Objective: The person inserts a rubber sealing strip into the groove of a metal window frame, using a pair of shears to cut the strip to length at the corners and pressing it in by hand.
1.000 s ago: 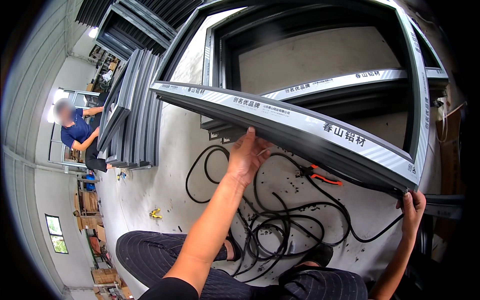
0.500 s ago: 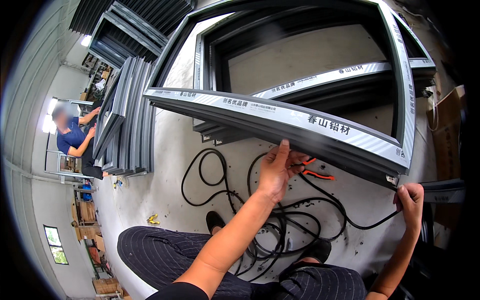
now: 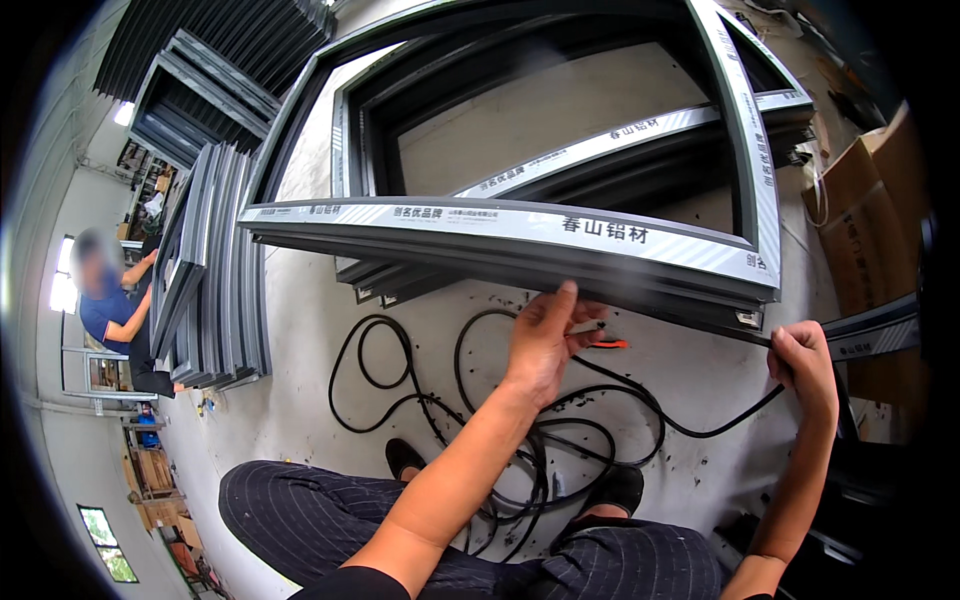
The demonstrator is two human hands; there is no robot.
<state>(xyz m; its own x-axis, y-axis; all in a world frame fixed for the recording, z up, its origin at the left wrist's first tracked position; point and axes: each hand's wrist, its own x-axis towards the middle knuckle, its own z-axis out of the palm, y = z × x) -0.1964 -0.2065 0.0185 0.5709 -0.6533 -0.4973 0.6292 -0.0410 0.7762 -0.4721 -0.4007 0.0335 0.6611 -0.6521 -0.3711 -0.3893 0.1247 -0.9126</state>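
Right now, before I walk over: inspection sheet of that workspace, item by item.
Surface: grey floor, small dark scraps on it.
Work pieces: dark frame with pale printed film; another frame behind it.
Clutter: orange-tipped item, partly hidden by the left hand.
Hands: left at the frame's lower edge; right hand pinches black cord near its corner.
Cables: cord loops across floor; whether electrical, cannot tell.
Surroundings: frame stack and person left, cardboard box right.

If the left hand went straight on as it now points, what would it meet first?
The left hand would probably meet the front frame first, at its dark side; the thumb seems to reach it, though depth is unclear.
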